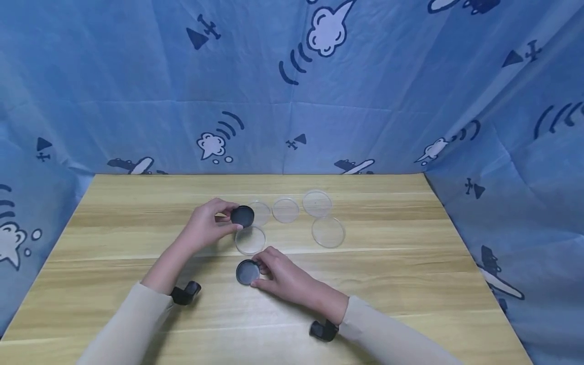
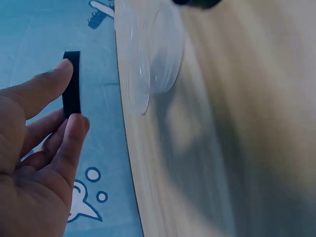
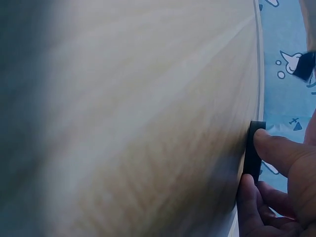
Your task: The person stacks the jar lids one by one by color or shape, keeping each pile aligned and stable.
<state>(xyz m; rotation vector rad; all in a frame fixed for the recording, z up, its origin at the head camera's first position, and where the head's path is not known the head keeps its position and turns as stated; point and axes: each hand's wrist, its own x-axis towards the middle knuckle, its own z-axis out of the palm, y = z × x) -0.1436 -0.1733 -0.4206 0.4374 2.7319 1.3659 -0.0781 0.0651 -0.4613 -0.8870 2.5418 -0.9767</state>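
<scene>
My left hand (image 1: 207, 225) pinches a shallow black round lid (image 1: 242, 216) by its rim, thumb and fingers on opposite sides. In the left wrist view that black lid (image 2: 72, 86) appears edge-on, raised off the table. My right hand (image 1: 285, 276) grips a second black-rimmed round lid (image 1: 248, 272) with a greyer inside, nearer the front. Seen from the right wrist, this second lid (image 3: 253, 153) is a dark upright strip between thumb and fingers, low by the tabletop. A clear round dish (image 1: 250, 240) lies between the two hands, and another clear dish (image 1: 259, 213) sits partly behind the left lid.
Further clear round dishes lie to the right: one in the middle (image 1: 286, 210), one at the back (image 1: 317, 204) and one in front of that (image 1: 328, 232). The wooden table (image 1: 401, 284) meets a blue patterned cloth (image 1: 255, 76) at its back and sides.
</scene>
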